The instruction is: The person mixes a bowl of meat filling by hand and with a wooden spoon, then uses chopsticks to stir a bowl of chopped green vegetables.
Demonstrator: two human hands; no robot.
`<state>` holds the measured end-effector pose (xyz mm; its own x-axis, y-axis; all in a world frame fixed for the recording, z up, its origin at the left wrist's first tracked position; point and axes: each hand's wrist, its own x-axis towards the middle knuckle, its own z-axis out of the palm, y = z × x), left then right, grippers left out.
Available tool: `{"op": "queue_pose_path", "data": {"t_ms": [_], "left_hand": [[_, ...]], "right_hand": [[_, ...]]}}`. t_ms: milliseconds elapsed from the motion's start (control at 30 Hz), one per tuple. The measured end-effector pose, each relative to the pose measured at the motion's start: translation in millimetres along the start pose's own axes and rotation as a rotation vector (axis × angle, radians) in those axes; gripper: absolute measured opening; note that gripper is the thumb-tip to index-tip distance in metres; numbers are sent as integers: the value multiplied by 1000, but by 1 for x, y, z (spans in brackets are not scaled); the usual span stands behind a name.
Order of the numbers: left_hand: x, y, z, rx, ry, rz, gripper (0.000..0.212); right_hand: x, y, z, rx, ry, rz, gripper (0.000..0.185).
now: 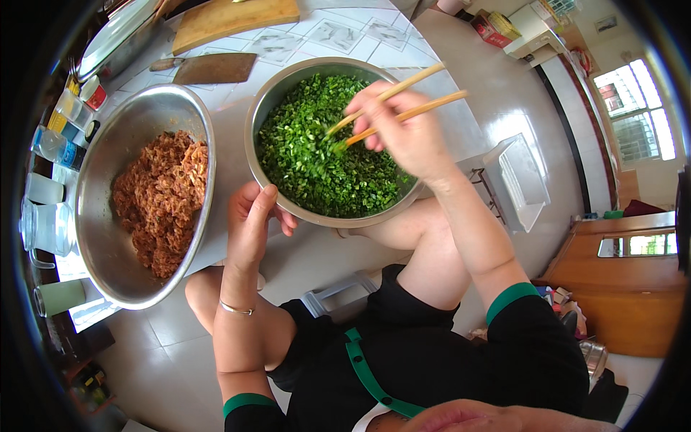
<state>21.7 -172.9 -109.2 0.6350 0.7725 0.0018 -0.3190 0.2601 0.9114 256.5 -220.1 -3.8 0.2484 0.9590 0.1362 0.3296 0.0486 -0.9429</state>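
A steel bowl (252, 156) full of chopped green leaves and stems (318, 156) sits at the table's near edge. My left hand (256, 210) grips its near-left rim, thumb on top and fingers below. Two wooden chopsticks (410, 110) are in my right hand (402, 124), spread apart, their tips down in the greens. That hand and the greens around the tips are blurred. On the left stands a second, larger steel bowl (100, 227), holding a mound of reddish-brown minced meat (162, 205); neither hand touches it.
A cleaver (216, 68) lies flat beyond the bowls, with a wooden cutting board (232, 21) behind it. Cups, a plastic bottle (59, 146) and a clear jug (48, 227) line the left side. A white plastic bin (518, 178) stands on the floor at right.
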Motion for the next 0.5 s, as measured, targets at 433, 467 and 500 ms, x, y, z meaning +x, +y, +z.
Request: {"op": "queue_pose_path", "data": {"t_ms": [433, 467, 500], "left_hand": [[1, -1, -2, -12, -6, -4, 33], [1, -1, -2, -11, -1, -6, 33], [0, -1, -1, -8, 5, -17, 33]], "right_hand": [[23, 7, -52, -296, 416, -248, 28], [27, 11, -49, -396, 426, -245, 31], [31, 16, -45, -425, 353, -228, 32]]}}
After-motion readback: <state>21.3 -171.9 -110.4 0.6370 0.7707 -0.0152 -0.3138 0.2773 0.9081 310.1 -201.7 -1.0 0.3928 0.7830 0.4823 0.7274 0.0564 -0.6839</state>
